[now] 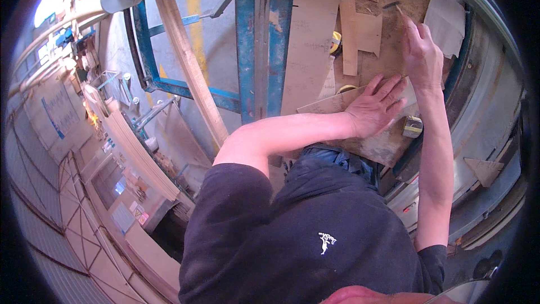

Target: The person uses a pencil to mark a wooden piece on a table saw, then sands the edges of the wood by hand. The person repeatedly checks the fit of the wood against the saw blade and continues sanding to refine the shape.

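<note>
My left hand (377,105) rests palm down on a thin wooden board (325,103), its fingers slightly spread. Just beyond its fingertips, my right hand (424,57) is shut on the light handle of a small tool with a dark crosswise head (390,4), which looks like a hammer. Whether anything small lies under my left fingertips cannot be told. A tape measure (412,126) lies beside my right forearm. Farther up the worktable are a yellow and black tape measure (336,42), a narrow wooden strip (348,36) and thin board pieces (369,33).
A long brown panel (310,42) lies left of the work area, beside a blue metal beam (247,42). A long timber (190,59) leans across a blue frame farther left. At right are a pale sheet (445,21), a curved-looking metal edge and a triangular offcut (484,171).
</note>
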`<state>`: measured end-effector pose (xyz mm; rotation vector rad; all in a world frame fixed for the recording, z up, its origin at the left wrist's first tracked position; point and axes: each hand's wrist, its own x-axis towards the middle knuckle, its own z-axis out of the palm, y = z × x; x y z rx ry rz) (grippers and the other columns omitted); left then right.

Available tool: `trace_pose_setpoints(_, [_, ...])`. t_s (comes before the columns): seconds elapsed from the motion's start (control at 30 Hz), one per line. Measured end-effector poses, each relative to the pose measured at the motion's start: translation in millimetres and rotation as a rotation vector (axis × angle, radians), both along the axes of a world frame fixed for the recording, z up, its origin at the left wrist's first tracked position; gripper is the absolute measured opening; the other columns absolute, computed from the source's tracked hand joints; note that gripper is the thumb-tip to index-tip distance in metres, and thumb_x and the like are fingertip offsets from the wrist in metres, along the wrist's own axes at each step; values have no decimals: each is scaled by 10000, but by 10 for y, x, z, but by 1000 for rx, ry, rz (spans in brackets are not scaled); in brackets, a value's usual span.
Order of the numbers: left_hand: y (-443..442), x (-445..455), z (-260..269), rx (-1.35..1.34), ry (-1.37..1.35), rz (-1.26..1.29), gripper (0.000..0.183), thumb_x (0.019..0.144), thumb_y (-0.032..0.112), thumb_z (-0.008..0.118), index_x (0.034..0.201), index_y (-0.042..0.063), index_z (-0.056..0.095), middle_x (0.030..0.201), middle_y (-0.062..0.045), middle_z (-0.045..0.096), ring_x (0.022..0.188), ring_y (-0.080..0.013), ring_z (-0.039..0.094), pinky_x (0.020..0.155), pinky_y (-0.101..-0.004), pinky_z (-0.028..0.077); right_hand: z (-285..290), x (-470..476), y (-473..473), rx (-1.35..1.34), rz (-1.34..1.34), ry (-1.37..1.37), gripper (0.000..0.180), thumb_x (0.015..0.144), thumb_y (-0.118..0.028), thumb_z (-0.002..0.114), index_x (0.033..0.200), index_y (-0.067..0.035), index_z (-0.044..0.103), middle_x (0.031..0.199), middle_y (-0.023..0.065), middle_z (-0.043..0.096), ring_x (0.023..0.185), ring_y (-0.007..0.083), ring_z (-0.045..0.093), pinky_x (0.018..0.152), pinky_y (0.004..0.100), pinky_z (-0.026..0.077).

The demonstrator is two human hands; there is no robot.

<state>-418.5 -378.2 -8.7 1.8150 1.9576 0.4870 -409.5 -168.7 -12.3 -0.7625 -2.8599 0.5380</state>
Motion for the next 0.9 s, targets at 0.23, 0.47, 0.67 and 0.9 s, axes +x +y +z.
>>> trace_pose_setpoints(0.23, [-7,14,-10,35,87,-38,674,912,421,714,1474,96,534,1672,-187,409,1615,-419,244,1306,-645,125,-23,-27,20,10,-26,6,321,1018,-115,617,1332,-165,658,1068,155,718,861,412,746,706,525,616])
trace_pose_setpoints(0.47, [-8,18,-51,19,60,-68,630,926,414,685,1469,125,547,1625,-148,465,1603,-409,268,1302,-651,143,-31,11,-52,36,59,-79,352,1005,-103,600,1352,-139,644,1008,174,715,825,386,759,656,504,618])
trace_pose_setpoints(0.67, [-7,8,-76,-81,-53,-52,596,970,390,653,1489,113,558,1633,-151,457,1609,-392,263,1312,-626,139,26,9,-150,110,68,-113,206,964,-97,600,1168,-99,631,919,139,718,734,341,764,609,443,621])
trace_pose_setpoints(0.9, [-18,-25,42,-100,-28,-54,636,961,423,672,1517,138,549,1662,-126,431,1615,-383,233,1314,-622,124,160,-49,-133,142,6,-58,281,945,-98,618,1226,-107,611,861,138,715,721,312,772,574,412,614])
